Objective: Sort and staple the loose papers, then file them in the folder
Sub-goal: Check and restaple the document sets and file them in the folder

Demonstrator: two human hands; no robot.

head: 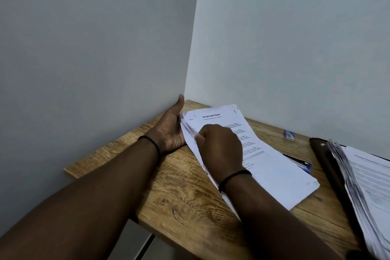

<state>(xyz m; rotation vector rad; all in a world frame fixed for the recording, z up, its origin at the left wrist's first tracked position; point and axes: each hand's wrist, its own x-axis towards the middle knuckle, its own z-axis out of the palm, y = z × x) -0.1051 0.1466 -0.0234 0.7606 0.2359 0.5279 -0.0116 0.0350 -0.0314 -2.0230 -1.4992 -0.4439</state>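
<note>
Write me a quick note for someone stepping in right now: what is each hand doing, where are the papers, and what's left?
Left hand: open, braced against the left edge of the loose papers.
Right hand: fingers curled, pinching sheets at that edge.
Papers lie on the wooden desk, partly covering what looks like a stapler. Staple box by the wall.
Folder at right, already holding a thick stack.
Left: finish sorting, staple, file.

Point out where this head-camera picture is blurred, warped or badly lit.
Head view: the thick paper pile at the right edge smears with blur, as does the near right forearm; the printed sheets under the right hand show a readable heading, but their body text is soft. Wide-angle distortion tilts the wall corner and the desk. Lighting is dim and even, without glare; the left hand casts faint shadow.
</note>
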